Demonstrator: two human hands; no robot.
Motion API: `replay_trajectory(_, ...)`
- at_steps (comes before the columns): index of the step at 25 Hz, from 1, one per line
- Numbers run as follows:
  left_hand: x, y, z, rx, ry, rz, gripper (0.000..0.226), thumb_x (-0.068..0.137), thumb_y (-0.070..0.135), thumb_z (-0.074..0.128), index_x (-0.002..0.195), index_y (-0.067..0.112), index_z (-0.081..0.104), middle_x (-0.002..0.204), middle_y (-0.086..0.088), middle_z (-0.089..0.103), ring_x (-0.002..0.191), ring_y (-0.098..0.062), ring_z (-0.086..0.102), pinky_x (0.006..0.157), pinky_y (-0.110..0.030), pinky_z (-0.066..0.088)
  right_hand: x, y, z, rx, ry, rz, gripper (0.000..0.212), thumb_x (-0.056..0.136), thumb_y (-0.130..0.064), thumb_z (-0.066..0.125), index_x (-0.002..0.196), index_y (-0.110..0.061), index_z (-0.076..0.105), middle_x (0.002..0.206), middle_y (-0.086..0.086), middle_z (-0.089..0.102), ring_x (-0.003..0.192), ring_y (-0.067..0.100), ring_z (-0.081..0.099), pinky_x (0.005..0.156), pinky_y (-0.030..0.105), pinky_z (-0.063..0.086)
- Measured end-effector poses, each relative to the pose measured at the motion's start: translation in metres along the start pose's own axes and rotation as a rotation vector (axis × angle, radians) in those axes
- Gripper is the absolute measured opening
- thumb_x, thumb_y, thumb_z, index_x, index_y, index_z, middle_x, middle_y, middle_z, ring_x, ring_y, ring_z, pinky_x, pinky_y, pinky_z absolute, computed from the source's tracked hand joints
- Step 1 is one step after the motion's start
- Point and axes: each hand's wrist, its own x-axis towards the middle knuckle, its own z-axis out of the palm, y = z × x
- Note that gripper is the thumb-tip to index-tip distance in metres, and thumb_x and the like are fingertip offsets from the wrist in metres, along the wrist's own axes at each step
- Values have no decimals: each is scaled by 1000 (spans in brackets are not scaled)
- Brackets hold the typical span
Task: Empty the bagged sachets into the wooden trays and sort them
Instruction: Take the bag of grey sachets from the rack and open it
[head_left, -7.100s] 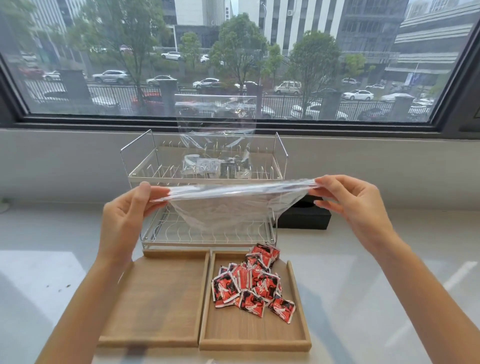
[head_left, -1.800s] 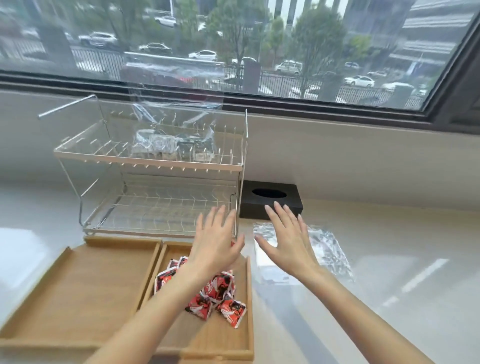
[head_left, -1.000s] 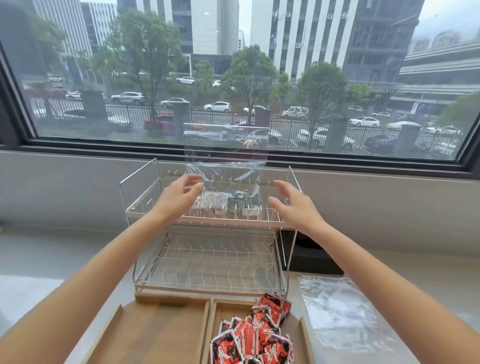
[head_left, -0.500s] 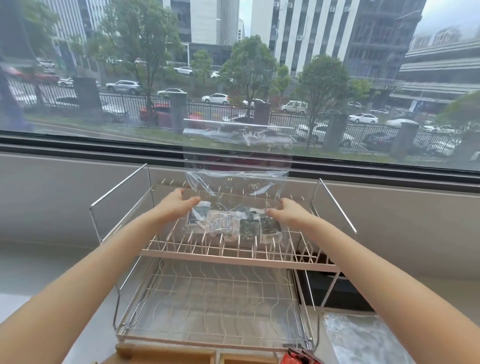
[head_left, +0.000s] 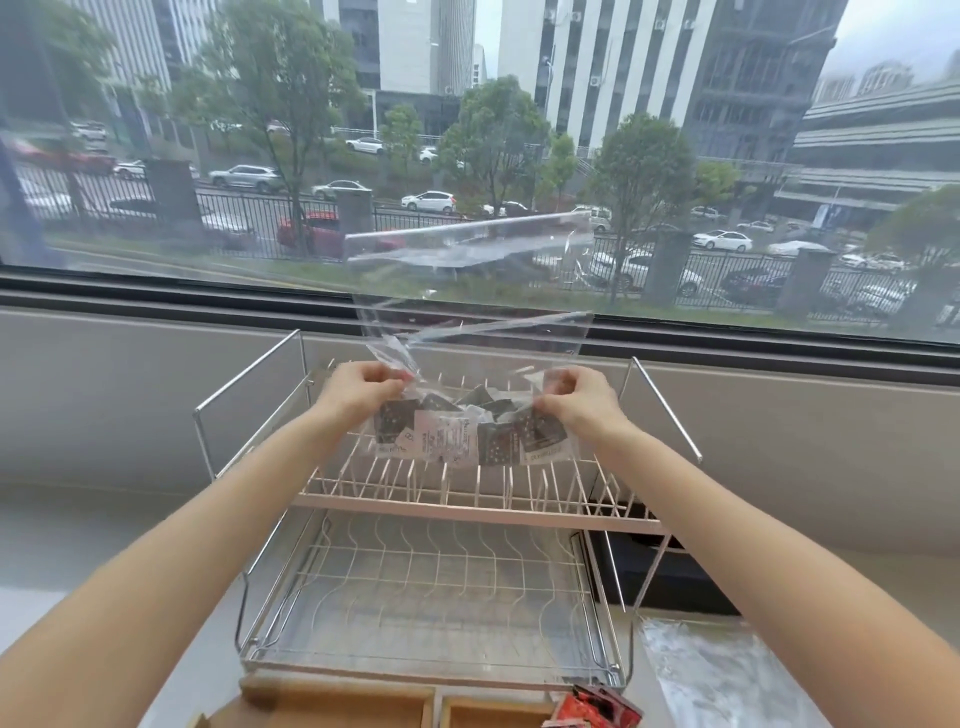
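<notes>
— Two hands where? Left hand (head_left: 358, 393) and right hand (head_left: 581, 400) pinching the clear sachet bag (head_left: 470, 364) between them.
— And the bag? Held over the wire rack's (head_left: 467, 499) top tier, dark sachets (head_left: 467, 434) sagging below the fingers.

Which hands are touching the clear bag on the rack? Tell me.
Touching, both: the head view shows the left hand and right hand pinching the bag.

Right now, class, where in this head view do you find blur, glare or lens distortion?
Head view: the window frame bows from wide-angle distortion; the street beyond looks soft and hazy; the clear bag catches pale glare; the sachets' print is too blurred to read; daylight is flat, with faint shadows.
</notes>
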Motion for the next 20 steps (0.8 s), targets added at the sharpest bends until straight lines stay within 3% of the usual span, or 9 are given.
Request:
replay_trajectory(3,-29,30,-15,-140,59,80,14,87,13,53,95,13,64,94,-4,63,92,-18,54,67,-21,40,-24,-24,-22,124,36,-91,33,80,-7,64,112,-5,59,79,-4,56,84,17,57,71,23,48)
replay_trajectory(5,-53,47,-27,-205,109,140,11,87,14,51,82,18,60,83,2,58,81,-14,55,60,-19,41,-46,-41,-38,184,34,-148,29,79,-8,65,107,-5,62,75,-3,56,79,16,57,74,29,49)
replay_trajectory(10,-133,52,-43,-339,169,219,16,90,15,46,79,25,51,85,8,60,72,-8,58,49,-18,52,-129,-53,-52,268,-27,-217,22,81,-12,63,103,-14,63,79,-4,57,78,10,56,70,23,51)
replay_trajectory(16,-225,-35,-32,-418,26,124,16,88,5,46,79,12,57,73,13,71,65,4,65,50,-12,50,-232,24,-7,234,-84,-103,20,83,-13,60,102,-21,60,94,-3,64,86,11,60,72,24,50)
replay_trajectory(19,-255,-90,-16,-455,-42,-2,9,87,2,46,83,8,51,72,9,72,73,-6,65,56,-17,50,-269,67,23,237,-117,6,17,84,-8,56,98,-18,59,96,-5,67,73,3,60,60,15,48)
replay_trajectory(20,-262,-103,-12,-465,-52,-43,8,87,5,49,83,12,49,74,6,70,74,-10,63,58,-19,50,-278,76,30,262,-127,47,18,84,-5,56,97,-17,59,95,-5,68,75,3,62,62,14,51)
